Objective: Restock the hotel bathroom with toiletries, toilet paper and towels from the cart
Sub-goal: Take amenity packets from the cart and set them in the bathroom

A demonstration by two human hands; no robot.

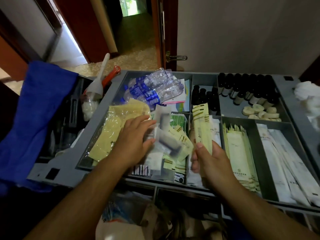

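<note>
The right grip (pixel 209 161) is clamped on a long pale-yellow packet (pixel 201 125), which stands upright out of its fingers above the grey cart tray (pixel 69 163). Just left of it, the left grip (pixel 136 137) lies on a heap of blurred sachets (pixel 167 141); I cannot tell whether it pinches them. Beyond the right grip stand small dark bottles (pixel 245 89), and to its right lie stacked long packets (pixel 240 153). Beyond the left grip lie crumpled water bottles (pixel 154 89), and a blue cloth (pixel 34 118) hangs far to its left.
</note>
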